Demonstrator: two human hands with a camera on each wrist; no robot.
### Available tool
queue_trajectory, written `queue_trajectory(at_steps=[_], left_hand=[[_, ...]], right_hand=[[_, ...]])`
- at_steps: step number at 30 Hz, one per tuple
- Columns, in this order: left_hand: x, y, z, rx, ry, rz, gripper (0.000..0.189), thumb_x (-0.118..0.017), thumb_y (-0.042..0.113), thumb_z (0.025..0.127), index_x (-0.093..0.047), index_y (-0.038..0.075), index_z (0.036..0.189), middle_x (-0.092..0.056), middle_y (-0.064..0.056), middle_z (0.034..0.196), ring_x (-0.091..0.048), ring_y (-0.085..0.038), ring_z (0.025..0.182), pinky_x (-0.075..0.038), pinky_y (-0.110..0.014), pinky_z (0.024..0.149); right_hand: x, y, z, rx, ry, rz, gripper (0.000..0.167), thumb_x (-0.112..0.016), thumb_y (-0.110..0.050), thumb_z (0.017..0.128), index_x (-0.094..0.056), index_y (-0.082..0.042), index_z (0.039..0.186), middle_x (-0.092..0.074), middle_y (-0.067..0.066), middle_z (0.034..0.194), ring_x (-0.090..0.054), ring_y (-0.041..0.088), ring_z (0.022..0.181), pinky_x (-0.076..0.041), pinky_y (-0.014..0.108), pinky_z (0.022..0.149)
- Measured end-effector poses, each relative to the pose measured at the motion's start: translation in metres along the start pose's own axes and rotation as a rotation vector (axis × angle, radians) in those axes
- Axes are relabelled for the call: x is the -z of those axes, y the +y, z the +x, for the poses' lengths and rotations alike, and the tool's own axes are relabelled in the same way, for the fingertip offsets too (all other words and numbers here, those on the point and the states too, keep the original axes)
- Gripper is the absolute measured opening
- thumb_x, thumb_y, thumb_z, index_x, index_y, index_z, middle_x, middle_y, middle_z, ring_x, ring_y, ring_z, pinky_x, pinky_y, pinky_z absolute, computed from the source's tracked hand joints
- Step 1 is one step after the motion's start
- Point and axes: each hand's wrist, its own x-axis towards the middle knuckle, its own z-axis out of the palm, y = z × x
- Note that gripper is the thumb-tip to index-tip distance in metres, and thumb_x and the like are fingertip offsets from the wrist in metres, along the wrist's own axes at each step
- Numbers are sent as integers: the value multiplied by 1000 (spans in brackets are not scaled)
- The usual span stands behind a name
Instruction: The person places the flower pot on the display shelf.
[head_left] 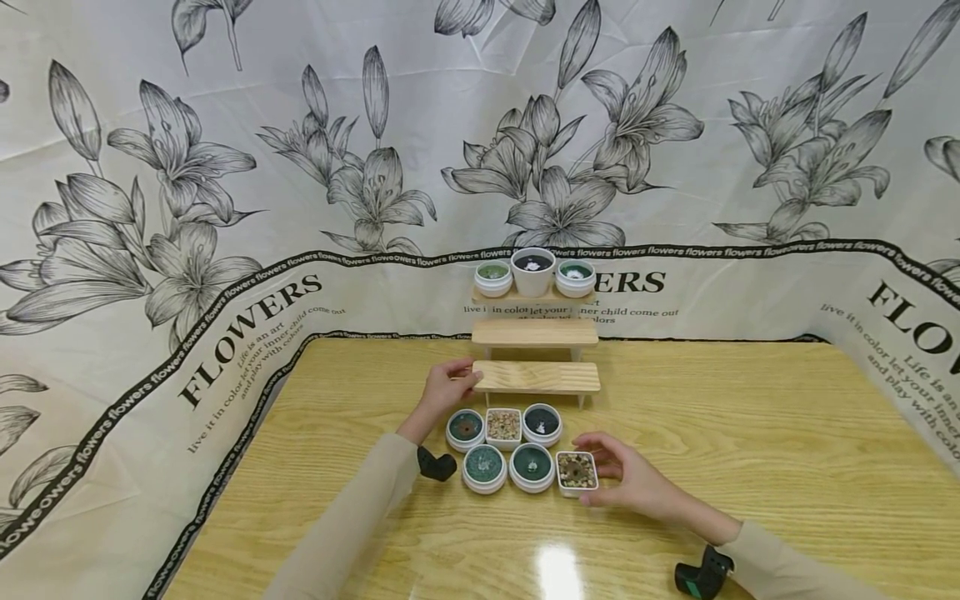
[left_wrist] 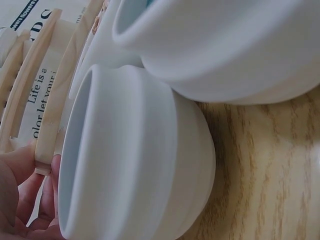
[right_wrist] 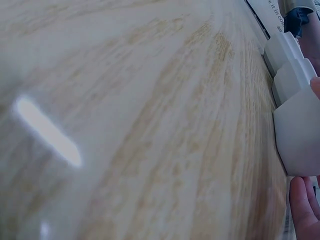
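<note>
My left hand pinches the left end of the lowest wooden shelf of a three-tier display stand. In the left wrist view its thumb and fingers meet around the plank's end, just beyond a round white pot. With thumb in front and fingers behind, my right hand grips a square white pot filled with pebbles. That pot stands at the right end of the front row, beside a round pot with a dark green top. The right wrist view shows the square pot's side against the fingers.
Another pebble-filled square pot sits between round pots in the row behind. On the top shelf stand a taller white cup and two round pots. A flower-printed cloth hangs behind the wooden table.
</note>
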Motion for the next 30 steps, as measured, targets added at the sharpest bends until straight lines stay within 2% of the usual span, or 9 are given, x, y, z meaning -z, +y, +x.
queue_trajectory(at_steps=[9,15,21,27,30], left_hand=[[-1,-1,-1,3,5,5,39,-68,7,88,-61,-5,125,-63,-17,100,-56,-5,64,-58,-22,61],[-2,-1,1,1,-3,7,39,-68,8,88,-61,-4,125,-63,-16,100,-57,-5,64,-58,-22,62],[-1,-1,1,0,0,12,39,-69,8,88,-61,-4,125,-63,-15,100,-57,-5,66,-59,-25,64],[1,-2,1,-5,-12,-6,42,-68,10,89,-59,-6,127,-63,-20,107,-57,-5,67,-61,-33,70],[1,-2,1,1,-13,-6,42,-68,10,90,-58,-5,127,-62,-20,107,-57,-5,66,-61,-32,69]], right_hand=[[-5,3,-1,24,19,-17,68,-81,-8,74,-43,11,128,-51,31,121,-58,0,101,-53,17,89],[-5,3,-1,33,38,-13,65,-81,-4,73,-45,12,124,-53,31,117,-59,0,99,-53,16,87],[-7,2,1,25,50,-23,62,-81,-5,73,-47,12,122,-54,29,115,-59,0,97,-53,16,86],[-9,0,0,9,55,-30,60,-82,-7,73,-48,10,120,-55,27,113,-59,1,96,-54,17,85],[-9,-1,1,-5,53,-28,59,-82,-8,74,-48,10,120,-55,27,113,-60,2,96,-54,17,85]])
